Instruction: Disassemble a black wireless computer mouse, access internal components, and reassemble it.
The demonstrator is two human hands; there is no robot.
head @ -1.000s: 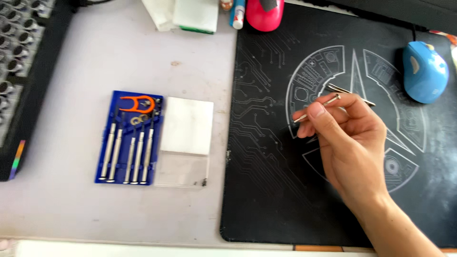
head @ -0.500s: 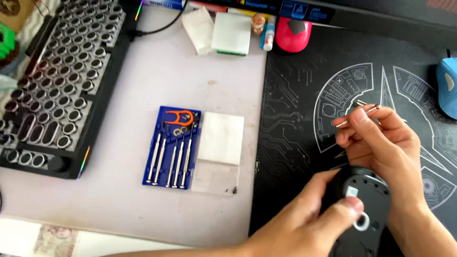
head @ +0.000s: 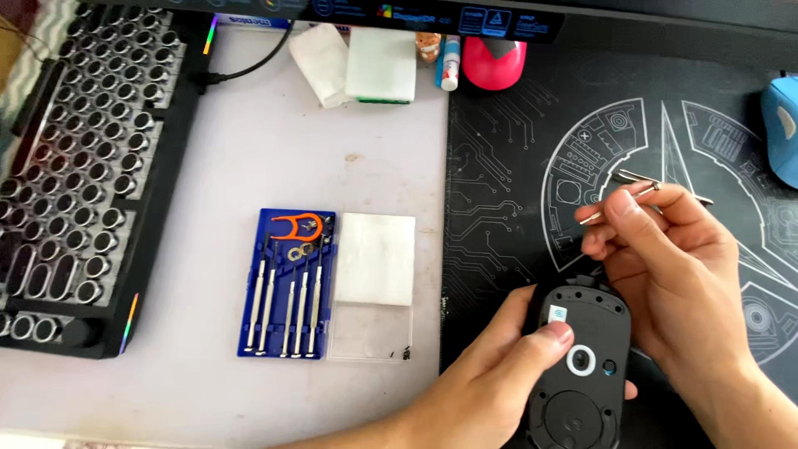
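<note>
My left hand (head: 490, 374) grips a black computer mouse (head: 579, 366) turned belly-up over the dark desk mat, thumb resting on its underside beside a white ring. My right hand (head: 673, 266) hovers just above the mouse's upper end, fingers pinched on thin metal tweezers (head: 640, 189) whose ends stick out to the left and right. A blue tray of small screwdrivers (head: 287, 283) lies to the left on the white desk, with an orange puller at its top.
A white pad on a clear lid (head: 374, 266) lies beside the blue tray. A black keyboard without keycaps (head: 75, 183) fills the left side. Tissue and a white box (head: 381, 65), a pink object (head: 494, 62) and a blue mouse (head: 781, 129) sit along the back and right.
My left hand came in from below carrying the upside-down black mouse. The view shifted right and down, bringing the keyboard in. My right hand keeps the tweezers.
</note>
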